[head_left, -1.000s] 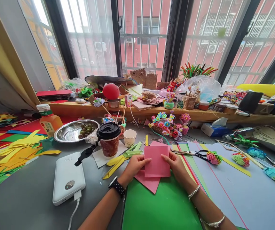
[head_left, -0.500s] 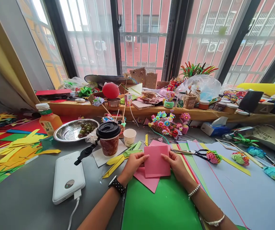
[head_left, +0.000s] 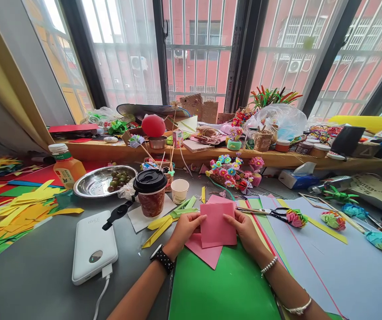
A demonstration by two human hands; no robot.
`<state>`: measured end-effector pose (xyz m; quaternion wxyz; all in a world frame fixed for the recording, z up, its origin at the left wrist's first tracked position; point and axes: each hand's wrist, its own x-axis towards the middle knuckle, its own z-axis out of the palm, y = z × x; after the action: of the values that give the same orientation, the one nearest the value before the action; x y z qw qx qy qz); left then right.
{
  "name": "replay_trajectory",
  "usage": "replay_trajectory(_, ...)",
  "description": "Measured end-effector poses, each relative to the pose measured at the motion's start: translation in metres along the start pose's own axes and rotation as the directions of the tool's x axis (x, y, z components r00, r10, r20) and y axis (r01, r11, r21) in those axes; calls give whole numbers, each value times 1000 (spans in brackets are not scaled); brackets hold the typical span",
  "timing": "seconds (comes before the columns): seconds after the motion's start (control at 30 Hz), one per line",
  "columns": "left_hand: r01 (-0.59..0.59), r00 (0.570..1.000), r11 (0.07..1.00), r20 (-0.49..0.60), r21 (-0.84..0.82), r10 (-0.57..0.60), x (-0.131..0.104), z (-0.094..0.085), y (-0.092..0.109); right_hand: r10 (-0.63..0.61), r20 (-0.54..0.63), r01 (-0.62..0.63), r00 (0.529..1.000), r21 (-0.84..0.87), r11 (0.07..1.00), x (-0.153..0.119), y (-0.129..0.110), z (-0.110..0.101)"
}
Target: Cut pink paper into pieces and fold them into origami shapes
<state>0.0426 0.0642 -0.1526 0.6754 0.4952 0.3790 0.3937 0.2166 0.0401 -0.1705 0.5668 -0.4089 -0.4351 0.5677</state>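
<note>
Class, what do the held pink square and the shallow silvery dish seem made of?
The flat pink square: apparently matte paper, judging by its thin, crisp edges.
The shallow silvery dish: polished metal, perhaps stainless steel, given its mirror-like highlights.

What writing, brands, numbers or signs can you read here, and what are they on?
"35W", apparently, upside down: on the white power bank.
Orange drink bottle: label print too small to read.
Small carton on the ledge: lettering too small.
Sheet with dark lettering at far right: not legible.
Window frame: small marks, unreadable.
Pink paper being held: no writing shows.
</note>
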Motion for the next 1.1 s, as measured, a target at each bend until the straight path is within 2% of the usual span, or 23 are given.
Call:
replay_trajectory(0.57, -5, 1000, 1000, 6, -5, 5, 2, 0, -2, 16, -18, -16, 1000, -2, 1000, 2, 2, -2)
replay_trajectory(0.87, -12, 1000, 1000, -10, 10, 12, 6, -3, -8, 75, -152, -70, 986, 38, 997, 4, 2, -5)
replay_trajectory(0.97, -13, 999, 1000, -40, 24, 14, 5, -3, -7, 66, -166, -59, 984, 44, 997, 4, 4, -5)
replay_trajectory(1.1, -22, 991, 999, -134, 29, 25, 3, -3, -3, 71, -147, -65, 987, 47, 997, 4, 3, -5)
